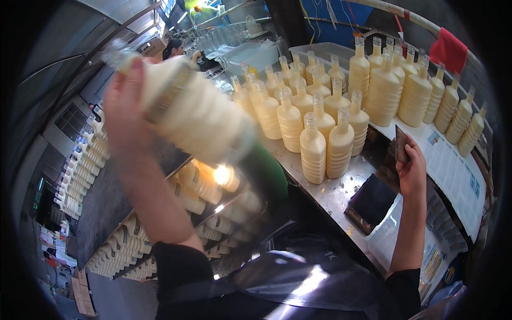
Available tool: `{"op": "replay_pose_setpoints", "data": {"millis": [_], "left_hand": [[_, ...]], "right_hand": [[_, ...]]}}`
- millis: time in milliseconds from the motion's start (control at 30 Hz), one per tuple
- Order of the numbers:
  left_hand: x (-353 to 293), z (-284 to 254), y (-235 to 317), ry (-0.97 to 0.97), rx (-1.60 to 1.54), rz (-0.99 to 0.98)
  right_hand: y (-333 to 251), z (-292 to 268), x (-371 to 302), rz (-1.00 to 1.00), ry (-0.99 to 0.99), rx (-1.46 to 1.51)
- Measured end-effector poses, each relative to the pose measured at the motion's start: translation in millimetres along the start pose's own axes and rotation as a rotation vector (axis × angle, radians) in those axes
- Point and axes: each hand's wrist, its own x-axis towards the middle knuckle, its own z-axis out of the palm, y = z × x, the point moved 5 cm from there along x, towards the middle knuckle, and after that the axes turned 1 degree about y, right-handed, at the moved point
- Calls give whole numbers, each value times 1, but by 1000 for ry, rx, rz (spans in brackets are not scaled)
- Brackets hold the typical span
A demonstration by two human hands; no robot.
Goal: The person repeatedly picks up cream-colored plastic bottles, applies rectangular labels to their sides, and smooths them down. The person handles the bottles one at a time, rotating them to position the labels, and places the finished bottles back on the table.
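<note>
"Where's the cream bottle [200, 114]?"
"Raised at your left, tilted, your left hand [127, 90] wrapped round its neck end; your right hand [414, 166] pinches a dark flat piece [400, 145]"
"How will it handle?"
"Probably stiff, slick and breakable, so grip it at neck and shoulder"

A cream-coated ribbed glass bottle [200, 114] is held raised at the left of the view, gripped around its neck and shoulder. It is tilted, with the clear neck pointed to the upper left and the base to the lower right; its outline is blurred. A darker band can be seen across its upper body. At the right, a thin, flat dark brown plate [401, 145] is held roughly on edge, one pointed corner turned upward.
</note>
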Motion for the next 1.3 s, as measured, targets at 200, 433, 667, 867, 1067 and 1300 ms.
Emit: {"op": "replay_pose_setpoints", "data": {"millis": [200,433,667,867,1067,1300], "left_hand": [[96,-169,-25,319,677,60],[146,-238,-97,527,1473,44],[232,-347,-195,448,1600,-44],[255,-370,-275,360,1370,-206],[291,-422,-286,388,1105,55],[207,-198,-145,266,1044,249]], "right_hand": [[2,-22,17,16,155,76],[-15,-33,11,-38,154,18],[-16,24,-17,62,111,-44],[-14,73,-32,159,10,-418],[-1,153,-28,-225,-87,-1041],[43,241,-4,-678,-211,-1167]]}}
